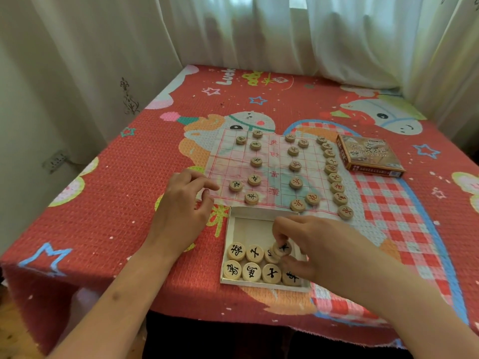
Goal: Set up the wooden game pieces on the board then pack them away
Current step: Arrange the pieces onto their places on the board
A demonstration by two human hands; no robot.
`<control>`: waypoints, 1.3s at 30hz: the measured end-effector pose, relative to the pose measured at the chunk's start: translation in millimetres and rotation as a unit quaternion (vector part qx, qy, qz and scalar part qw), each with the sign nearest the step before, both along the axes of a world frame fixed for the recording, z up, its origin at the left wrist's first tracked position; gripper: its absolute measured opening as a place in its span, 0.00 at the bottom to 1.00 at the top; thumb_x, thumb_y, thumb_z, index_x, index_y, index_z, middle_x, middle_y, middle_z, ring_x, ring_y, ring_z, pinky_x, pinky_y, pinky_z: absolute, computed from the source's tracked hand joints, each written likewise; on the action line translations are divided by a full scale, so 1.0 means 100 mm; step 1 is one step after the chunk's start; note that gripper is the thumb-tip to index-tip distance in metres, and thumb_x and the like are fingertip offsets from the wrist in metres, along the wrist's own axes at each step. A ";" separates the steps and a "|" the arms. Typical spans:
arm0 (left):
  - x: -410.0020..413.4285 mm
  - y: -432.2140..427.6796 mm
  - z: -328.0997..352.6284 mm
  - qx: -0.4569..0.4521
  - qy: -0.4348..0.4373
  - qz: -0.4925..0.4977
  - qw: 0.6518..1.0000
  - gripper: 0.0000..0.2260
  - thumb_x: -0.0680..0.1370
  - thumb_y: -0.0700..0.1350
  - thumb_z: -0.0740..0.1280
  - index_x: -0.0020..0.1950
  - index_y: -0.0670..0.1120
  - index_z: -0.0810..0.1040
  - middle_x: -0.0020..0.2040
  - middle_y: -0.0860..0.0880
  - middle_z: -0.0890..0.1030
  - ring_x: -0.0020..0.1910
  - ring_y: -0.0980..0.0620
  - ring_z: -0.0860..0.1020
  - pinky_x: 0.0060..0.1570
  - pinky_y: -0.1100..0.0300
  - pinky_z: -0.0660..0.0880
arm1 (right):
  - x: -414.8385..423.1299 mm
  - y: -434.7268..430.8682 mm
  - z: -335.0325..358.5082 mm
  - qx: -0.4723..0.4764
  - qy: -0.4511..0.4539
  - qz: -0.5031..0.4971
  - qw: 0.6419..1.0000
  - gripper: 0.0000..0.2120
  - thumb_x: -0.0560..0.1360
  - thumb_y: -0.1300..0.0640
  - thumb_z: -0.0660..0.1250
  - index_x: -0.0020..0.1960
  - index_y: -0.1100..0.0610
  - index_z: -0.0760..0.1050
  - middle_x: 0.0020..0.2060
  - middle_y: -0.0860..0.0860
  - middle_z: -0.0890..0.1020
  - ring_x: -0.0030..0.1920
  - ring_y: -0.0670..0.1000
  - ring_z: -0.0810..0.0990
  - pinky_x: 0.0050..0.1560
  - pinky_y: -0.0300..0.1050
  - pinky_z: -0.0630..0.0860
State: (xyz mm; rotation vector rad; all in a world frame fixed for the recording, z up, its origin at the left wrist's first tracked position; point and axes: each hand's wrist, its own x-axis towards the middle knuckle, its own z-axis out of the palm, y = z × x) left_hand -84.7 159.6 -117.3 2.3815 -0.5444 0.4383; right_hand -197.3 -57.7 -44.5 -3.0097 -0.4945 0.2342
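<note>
White curtains (233, 35) hang behind a counter covered with a red cartoon cloth (129, 229). At its middle lies the thin board (274, 161) with a red grid. Round wooden pieces are scattered over it, and a row of pieces (334, 177) runs along its right edge. Just near of the board sits a white tray (248, 229) with two rows of packed pieces (251, 272) at its near side. The right hand (305, 244) reaches over the tray and pinches one wooden piece (283, 247) in its fingertips, above the far row. The left hand (181, 206) hovers at the board's near left corner, fingers loosely bent, with nothing visible in them. A printed box (370, 156) lies right of the board.
</note>
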 end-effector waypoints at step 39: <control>0.00 0.03 0.02 -0.025 0.013 0.020 0.999 0.07 0.79 0.41 0.64 0.50 0.48 0.82 0.51 0.55 0.75 0.56 0.57 0.70 0.55 0.79 0.60 | 0.24 0.39 -0.29 0.185 0.000 0.040 0.982 0.21 0.74 0.49 0.69 0.54 0.41 0.56 0.47 0.40 0.77 0.45 0.48 0.79 0.45 0.49 0.78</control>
